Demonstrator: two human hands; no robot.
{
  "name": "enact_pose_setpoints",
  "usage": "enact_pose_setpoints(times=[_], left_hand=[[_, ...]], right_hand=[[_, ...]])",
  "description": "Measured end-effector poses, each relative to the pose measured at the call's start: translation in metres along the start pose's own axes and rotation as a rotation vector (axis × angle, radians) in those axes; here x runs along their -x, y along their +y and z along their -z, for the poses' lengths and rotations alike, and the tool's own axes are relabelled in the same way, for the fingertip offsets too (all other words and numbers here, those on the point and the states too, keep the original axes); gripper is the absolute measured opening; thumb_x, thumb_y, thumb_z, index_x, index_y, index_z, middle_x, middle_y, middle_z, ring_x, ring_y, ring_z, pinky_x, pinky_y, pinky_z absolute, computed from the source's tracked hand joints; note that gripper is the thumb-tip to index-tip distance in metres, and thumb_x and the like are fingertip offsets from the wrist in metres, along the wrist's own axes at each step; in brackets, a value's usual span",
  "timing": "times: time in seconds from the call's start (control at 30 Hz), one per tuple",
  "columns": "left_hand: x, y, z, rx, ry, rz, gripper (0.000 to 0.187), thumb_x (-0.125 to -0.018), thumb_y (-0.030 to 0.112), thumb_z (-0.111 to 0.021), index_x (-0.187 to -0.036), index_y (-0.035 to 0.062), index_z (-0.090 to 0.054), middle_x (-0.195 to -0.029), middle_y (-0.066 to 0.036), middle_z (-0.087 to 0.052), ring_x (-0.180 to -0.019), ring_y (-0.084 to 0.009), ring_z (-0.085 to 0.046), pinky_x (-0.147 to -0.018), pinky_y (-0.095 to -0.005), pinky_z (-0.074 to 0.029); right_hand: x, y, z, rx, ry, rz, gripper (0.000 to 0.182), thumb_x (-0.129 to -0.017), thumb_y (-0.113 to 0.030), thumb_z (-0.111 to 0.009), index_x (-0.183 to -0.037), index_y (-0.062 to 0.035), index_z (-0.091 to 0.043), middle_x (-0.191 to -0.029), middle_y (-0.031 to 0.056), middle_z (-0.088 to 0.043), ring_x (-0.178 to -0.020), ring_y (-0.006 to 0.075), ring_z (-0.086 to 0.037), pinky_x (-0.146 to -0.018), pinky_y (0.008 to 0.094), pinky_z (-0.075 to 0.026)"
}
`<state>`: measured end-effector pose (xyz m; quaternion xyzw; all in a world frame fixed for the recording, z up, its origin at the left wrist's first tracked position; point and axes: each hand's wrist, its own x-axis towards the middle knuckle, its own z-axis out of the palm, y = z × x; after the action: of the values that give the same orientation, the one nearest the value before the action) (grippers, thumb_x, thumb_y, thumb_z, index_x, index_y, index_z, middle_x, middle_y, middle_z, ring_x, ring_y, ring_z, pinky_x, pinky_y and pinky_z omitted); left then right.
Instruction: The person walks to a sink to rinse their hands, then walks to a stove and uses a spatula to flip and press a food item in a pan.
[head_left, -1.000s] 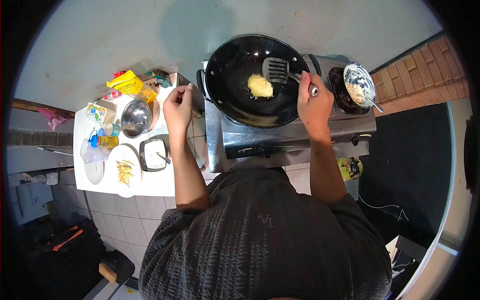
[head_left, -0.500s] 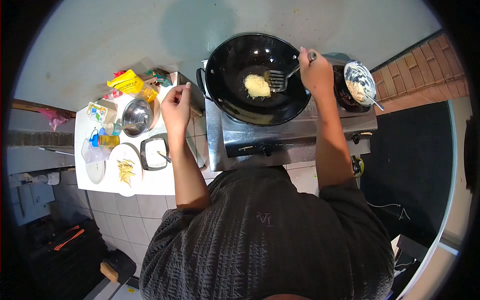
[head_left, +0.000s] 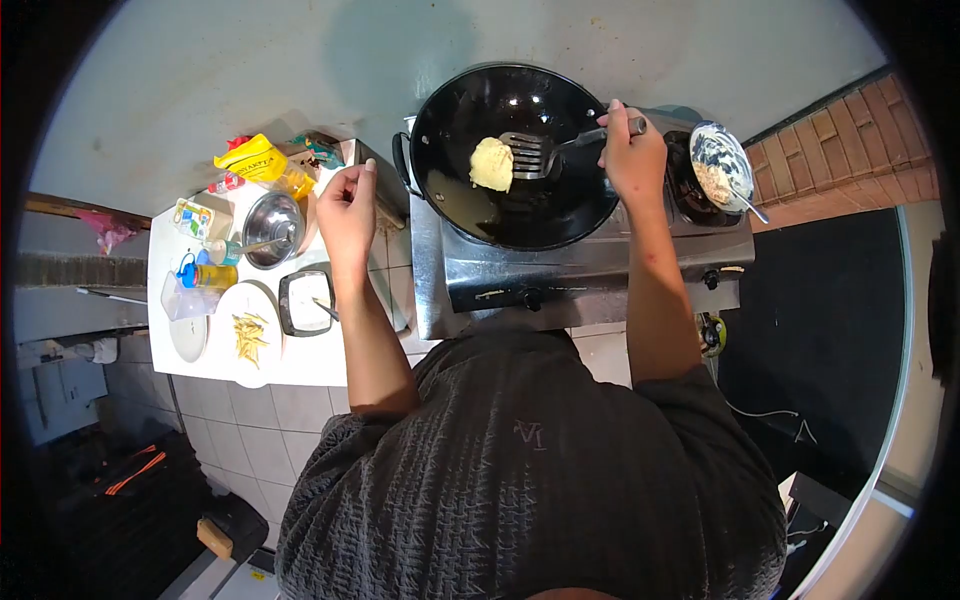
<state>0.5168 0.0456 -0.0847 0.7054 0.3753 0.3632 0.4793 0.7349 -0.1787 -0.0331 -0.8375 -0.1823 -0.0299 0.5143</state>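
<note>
My right hand (head_left: 634,160) is wrapped round the handle of a slotted turner (head_left: 530,157), which reaches leftward across the black wok (head_left: 570,215). A pale yellow piece of food (head_left: 490,166) sits against the turner's slotted end and overlaps its tip in this view. Oil shows in the lower left of the bowl of the wok. My left hand (head_left: 347,205) hovers left of the wok's side handle, fingers curled in and thumb pointing up, with nothing visible in it.
Beneath the wok is a metal stove (head_left: 600,285). At its right stands a bowl of whitish mix (head_left: 722,170) with a spoon. The white table (head_left: 310,372) on the left carries a metal bowl (head_left: 275,228), a plate of fries (head_left: 250,372), a dark-rimmed dish (head_left: 306,302) and bottles.
The turner has moved left and now lies flatter across the wok. The yellow food has shifted left and slightly up with it. My left hand has barely moved.
</note>
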Motion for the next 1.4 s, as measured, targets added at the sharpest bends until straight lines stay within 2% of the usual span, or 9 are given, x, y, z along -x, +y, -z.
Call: enact_pose_setpoints(times=[0.67, 0.77, 0.83, 0.87, 0.93, 1.07, 1.17, 1.33, 1.4], left_hand=[[0.002, 0.001, -0.004, 0.038, -0.002, -0.023, 0.026, -0.087, 0.024, -0.067, -0.087, -0.0023, -0.067, -0.061, 0.007, -0.044, -0.057, -0.0027, -0.037, -0.053, -0.0183, -0.029], [-0.001, -0.002, 0.000, 0.027, 0.017, -0.043, 0.027, -0.087, 0.025, -0.067, -0.086, -0.0018, -0.067, -0.060, 0.008, -0.043, -0.056, -0.0028, -0.036, -0.053, -0.0187, -0.029], [-0.002, -0.003, 0.003, 0.015, 0.036, -0.045, 0.027, -0.087, 0.025, -0.067, -0.085, -0.0015, -0.068, -0.059, 0.007, -0.042, -0.056, -0.0029, -0.036, -0.052, -0.0190, -0.028], [-0.003, -0.004, 0.004, 0.003, 0.052, -0.050, 0.027, -0.087, 0.026, -0.067, -0.084, -0.0012, -0.068, -0.059, 0.007, -0.042, -0.056, -0.0030, -0.035, -0.052, -0.0192, -0.028], [-0.004, -0.004, 0.005, 0.002, 0.062, -0.040, 0.028, -0.086, 0.027, -0.067, -0.084, -0.0008, -0.068, -0.058, 0.007, -0.042, -0.056, -0.0032, -0.035, -0.052, -0.0195, -0.028], [-0.003, -0.006, 0.008, 0.011, 0.072, -0.024, 0.028, -0.086, 0.027, -0.067, -0.085, -0.0008, -0.068, -0.059, 0.007, -0.043, -0.056, -0.0032, -0.036, -0.052, -0.0195, -0.029], [-0.004, -0.006, 0.010, 0.007, 0.070, -0.012, 0.028, -0.086, 0.027, -0.068, -0.086, -0.0008, -0.068, -0.059, 0.007, -0.044, -0.057, -0.0032, -0.036, -0.053, -0.0196, -0.029], [-0.007, -0.010, 0.014, 0.050, 0.062, -0.003, 0.027, -0.086, 0.026, -0.067, -0.087, -0.0012, -0.068, -0.060, 0.007, -0.045, -0.057, -0.0029, -0.037, -0.053, -0.0193, -0.029], [-0.007, -0.011, 0.016, 0.017, 0.070, -0.005, 0.026, -0.086, 0.025, -0.067, -0.088, -0.0011, -0.068, -0.061, 0.007, -0.045, -0.057, -0.0028, -0.037, -0.053, -0.0188, -0.029]], right_hand=[[-0.002, 0.017, -0.016, -0.064, -0.115, -0.136, 0.043, -0.094, -0.037, -0.046, -0.081, 0.0000, -0.065, -0.065, 0.0106, -0.063, -0.044, 0.0182, -0.060, -0.051, 0.0309, -0.047], [0.003, 0.008, -0.014, -0.021, -0.066, -0.125, 0.042, -0.094, -0.037, -0.047, -0.080, -0.0013, -0.065, -0.066, 0.0118, -0.065, -0.049, 0.0212, -0.063, -0.054, 0.0320, -0.048], [0.004, 0.012, -0.014, 0.084, 0.058, 0.065, 0.038, -0.093, -0.035, -0.050, -0.080, -0.0027, -0.065, -0.066, 0.0126, -0.065, -0.056, 0.0253, -0.065, -0.054, 0.0331, -0.049], [0.005, 0.013, -0.015, 0.085, 0.055, 0.066, 0.038, -0.093, -0.035, -0.050, -0.080, -0.0027, -0.065, -0.066, 0.0126, -0.065, -0.056, 0.0253, -0.065, -0.054, 0.0331, -0.049], [0.013, 0.005, -0.012, 0.065, 0.153, 0.281, 0.031, -0.092, -0.031, -0.054, -0.080, -0.0035, -0.065, -0.066, 0.0130, -0.065, -0.062, 0.0284, -0.066, -0.054, 0.0335, -0.049], [0.031, -0.001, -0.008, -0.037, 0.102, 0.262, 0.022, -0.090, -0.023, -0.059, -0.079, -0.0036, -0.064, -0.064, 0.0119, -0.064, -0.061, 0.0281, -0.066, -0.054, 0.0326, -0.048], [0.049, 0.000, -0.007, -0.047, 0.104, 0.550, 0.011, -0.087, -0.012, -0.063, -0.080, -0.0026, -0.063, -0.065, 0.0125, -0.062, -0.056, 0.0249, -0.062, -0.052, 0.0294, -0.046], [0.074, 0.003, 0.006, -0.120, -0.040, 0.556, 0.002, -0.082, -0.002, -0.065, -0.083, -0.0008, -0.064, -0.071, 0.0118, -0.062, -0.057, 0.0228, -0.060, -0.053, 0.0279, -0.046], [0.076, 0.003, 0.011, -0.131, -0.083, 0.716, 0.004, -0.081, -0.002, -0.066, -0.085, -0.0018, -0.064, -0.071, 0.0111, -0.062, -0.057, 0.0219, -0.060, -0.053, 0.0280, -0.046]])
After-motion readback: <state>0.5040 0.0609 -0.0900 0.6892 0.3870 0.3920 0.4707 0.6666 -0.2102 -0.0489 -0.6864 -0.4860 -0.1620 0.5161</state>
